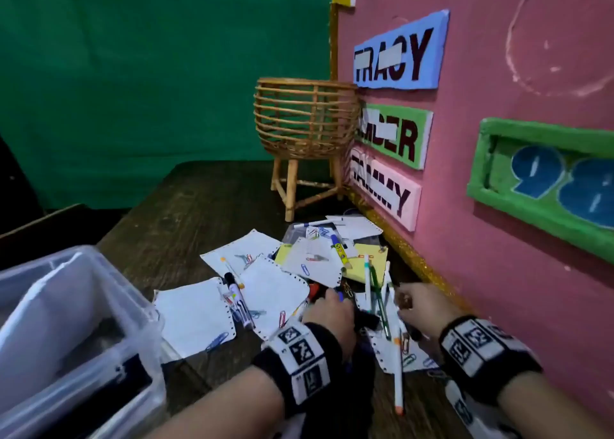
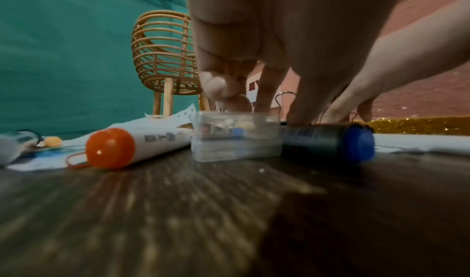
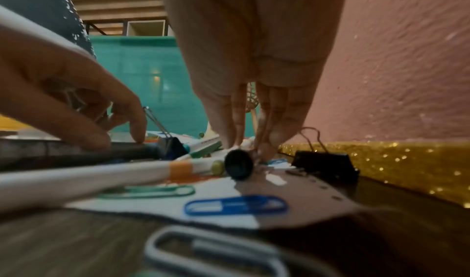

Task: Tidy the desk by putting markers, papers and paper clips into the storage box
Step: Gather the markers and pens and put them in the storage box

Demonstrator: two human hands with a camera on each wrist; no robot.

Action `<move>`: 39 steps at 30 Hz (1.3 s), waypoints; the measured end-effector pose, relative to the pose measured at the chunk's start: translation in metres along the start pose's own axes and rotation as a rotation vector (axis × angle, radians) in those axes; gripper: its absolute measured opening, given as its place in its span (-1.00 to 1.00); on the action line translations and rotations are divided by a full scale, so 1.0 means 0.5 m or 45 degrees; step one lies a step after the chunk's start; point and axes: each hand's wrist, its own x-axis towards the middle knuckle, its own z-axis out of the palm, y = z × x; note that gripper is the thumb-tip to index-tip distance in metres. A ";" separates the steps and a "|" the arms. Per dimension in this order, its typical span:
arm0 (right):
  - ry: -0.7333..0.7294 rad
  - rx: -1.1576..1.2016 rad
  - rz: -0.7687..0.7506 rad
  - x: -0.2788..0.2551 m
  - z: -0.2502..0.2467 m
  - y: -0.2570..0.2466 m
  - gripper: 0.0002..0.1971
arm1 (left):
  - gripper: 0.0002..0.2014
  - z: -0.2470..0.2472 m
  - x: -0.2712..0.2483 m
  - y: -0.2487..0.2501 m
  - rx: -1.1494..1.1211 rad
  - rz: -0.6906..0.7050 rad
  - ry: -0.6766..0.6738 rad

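Observation:
Papers, markers and coloured paper clips lie scattered on the dark wooden desk. The clear storage box stands at the near left. My left hand reaches into the pile behind a small clear case, and its fingers and thumb hold a dark marker with a blue end. My right hand points straight down near the pink board, its fingertips pinching a black marker from both sides. A blue clip and a green clip lie on paper just in front of it.
An orange-capped white marker lies left of the clear case. A white pen with an orange band lies between my wrists. A black binder clip sits by the gold glitter strip. A rattan basket on legs stands behind, beside the pink board.

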 end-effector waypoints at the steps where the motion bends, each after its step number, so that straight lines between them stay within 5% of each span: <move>1: -0.027 -0.020 0.037 0.002 0.006 -0.001 -0.81 | -0.55 0.004 0.001 0.000 0.038 -0.046 -0.017; 6: -0.163 -0.163 0.189 -0.022 0.009 -0.016 -0.82 | -0.45 0.019 -0.009 0.005 0.273 -0.045 -0.036; 10: -0.020 -0.095 0.282 -0.045 0.000 -0.011 -0.97 | -0.48 0.028 -0.027 0.005 0.325 -0.048 -0.027; 13: 0.218 0.192 0.327 -0.071 -0.007 -0.014 -0.63 | -0.56 0.021 -0.042 0.003 0.072 -0.145 0.071; 16: 0.409 0.342 0.114 -0.097 -0.005 -0.024 -0.74 | -0.76 0.009 -0.067 0.013 -0.288 -0.188 0.333; 21: 0.444 0.587 -0.197 -0.124 0.002 -0.063 -0.62 | -0.73 -0.001 -0.100 0.041 -0.514 0.085 0.611; 25: 0.439 0.654 -0.285 -0.126 0.004 -0.066 -0.54 | -0.69 -0.005 -0.120 0.049 -0.540 0.233 0.587; 29: 0.408 0.660 -0.367 -0.135 0.002 -0.071 -0.56 | -0.61 -0.002 -0.120 0.049 -0.419 0.388 0.383; 32: 0.520 0.526 -0.344 -0.118 0.010 -0.065 -0.79 | -0.70 -0.005 -0.115 0.034 -0.105 0.423 0.333; 39: 0.606 0.431 -0.008 -0.080 0.025 -0.045 -0.82 | -0.55 -0.030 -0.038 -0.139 0.150 -0.396 0.244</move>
